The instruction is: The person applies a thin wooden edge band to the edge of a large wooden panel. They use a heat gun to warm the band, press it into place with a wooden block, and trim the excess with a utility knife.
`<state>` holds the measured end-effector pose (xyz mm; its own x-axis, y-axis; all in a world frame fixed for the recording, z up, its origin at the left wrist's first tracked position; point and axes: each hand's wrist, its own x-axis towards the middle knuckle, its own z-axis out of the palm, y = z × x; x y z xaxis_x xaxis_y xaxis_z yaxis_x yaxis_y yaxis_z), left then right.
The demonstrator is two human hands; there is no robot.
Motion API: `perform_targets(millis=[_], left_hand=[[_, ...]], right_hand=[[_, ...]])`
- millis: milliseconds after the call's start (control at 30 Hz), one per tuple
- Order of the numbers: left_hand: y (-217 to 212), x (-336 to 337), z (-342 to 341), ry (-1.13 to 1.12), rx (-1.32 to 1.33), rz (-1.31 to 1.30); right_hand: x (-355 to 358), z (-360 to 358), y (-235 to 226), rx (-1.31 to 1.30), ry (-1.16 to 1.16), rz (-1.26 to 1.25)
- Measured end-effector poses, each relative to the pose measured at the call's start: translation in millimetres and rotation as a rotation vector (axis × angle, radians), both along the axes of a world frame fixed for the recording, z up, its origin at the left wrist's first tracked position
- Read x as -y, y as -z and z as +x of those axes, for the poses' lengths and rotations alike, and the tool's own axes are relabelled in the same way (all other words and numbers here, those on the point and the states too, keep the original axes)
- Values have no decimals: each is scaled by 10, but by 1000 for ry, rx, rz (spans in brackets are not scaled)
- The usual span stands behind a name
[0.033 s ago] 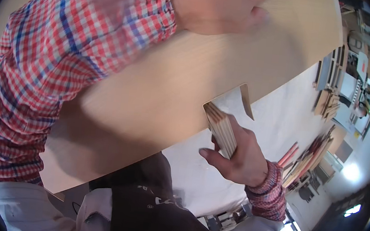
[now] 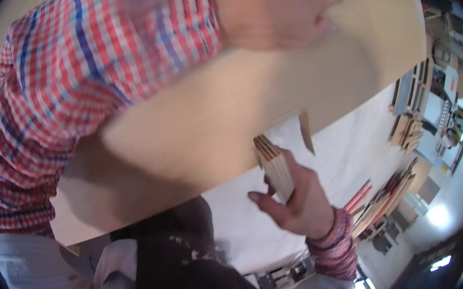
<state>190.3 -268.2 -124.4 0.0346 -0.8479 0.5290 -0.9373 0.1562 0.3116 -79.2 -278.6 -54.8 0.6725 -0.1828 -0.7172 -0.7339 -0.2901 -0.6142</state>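
A large pale-brown wooden board (image 2: 199,124) spreads across the view, with a squarish notch cut into its right-hand edge. My right hand (image 2: 307,204) is closed around a small layered wood block (image 2: 276,166), which looks like several thin strips or plies together. The block's far end is at the notch's near corner; whether it touches the board I cannot tell. Over the far part of the board, my left hand (image 2: 275,15) is smeared by motion. Its thumb side shows, but the other fingers are blurred or cut off by the top edge.
Beyond the board lies a pale floor (image 2: 352,141). Stacked boards (image 2: 412,91) and a heap of wood strips (image 2: 385,202) lie along the right, with a bench-like machine (image 2: 441,111) farther off. Dark clothing (image 2: 177,218) touches the board's near edge.
My right hand and the layered wood block have shifted slightly down toward me. My left hand has moved a little and is more blurred.
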Motion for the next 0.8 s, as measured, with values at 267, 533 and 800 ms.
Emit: perform_targets(millis=[267, 533, 800], left_hand=[[74, 67, -94, -20, 63, -64], [81, 9, -172, -27, 82, -51], [-5, -137, 30, 68, 22, -23]], right_hand=[[-61, -47, 26, 1, 70, -13], [-57, -38, 26, 51, 40, -16], [-117, 99, 204, 88, 32, 114]])
